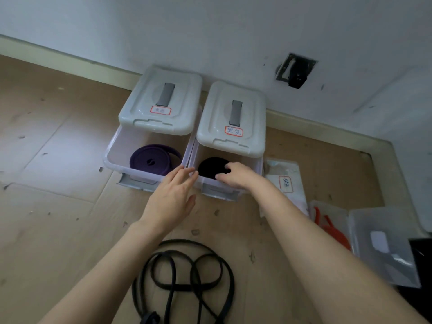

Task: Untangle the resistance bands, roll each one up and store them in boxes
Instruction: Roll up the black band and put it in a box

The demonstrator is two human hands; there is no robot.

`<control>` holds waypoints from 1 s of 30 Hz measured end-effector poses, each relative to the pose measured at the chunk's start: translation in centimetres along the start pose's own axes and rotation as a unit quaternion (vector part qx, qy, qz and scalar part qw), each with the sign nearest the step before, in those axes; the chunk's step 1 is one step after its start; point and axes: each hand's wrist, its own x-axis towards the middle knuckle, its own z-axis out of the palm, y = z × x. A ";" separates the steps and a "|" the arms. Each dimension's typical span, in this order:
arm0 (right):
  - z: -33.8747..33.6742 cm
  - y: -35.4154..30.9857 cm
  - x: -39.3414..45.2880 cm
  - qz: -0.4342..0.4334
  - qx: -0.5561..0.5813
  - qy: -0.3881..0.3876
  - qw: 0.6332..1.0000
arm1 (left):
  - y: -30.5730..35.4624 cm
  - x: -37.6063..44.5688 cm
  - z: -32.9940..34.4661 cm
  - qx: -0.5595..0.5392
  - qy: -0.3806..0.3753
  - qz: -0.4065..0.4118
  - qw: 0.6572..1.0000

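Two clear boxes stand against the wall, each with its grey lid propped over the back. The left box holds a rolled purple band. In the right box lies a rolled black band. My right hand reaches over that box's front rim, thumb and curled fingers pinching the roll's near edge. My left hand is flat with straight fingers, its tips touching the rims where the two boxes meet. A tangle of black bands lies on the floor between my forearms.
The left lid and right lid carry red-framed labels. A labelled plastic bag lies right of the boxes. Further right, a third clear box holds a red band, with a clear lid beside it. The wall has an open socket hole.
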 end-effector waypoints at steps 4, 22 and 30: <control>2.3 1.4 -8.1 -0.089 0.114 0.193 0.970 | 1.4 -4.1 -0.1 -0.033 0.006 -0.064 0.997; 19.2 5.6 -16.2 -0.067 -0.005 0.055 0.996 | 0.1 -16.8 -1.4 -0.243 -0.163 -0.358 0.887; 15.2 3.9 -16.6 -0.176 0.036 0.026 0.983 | 1.3 -14.1 -8.3 0.079 -0.228 -0.155 0.958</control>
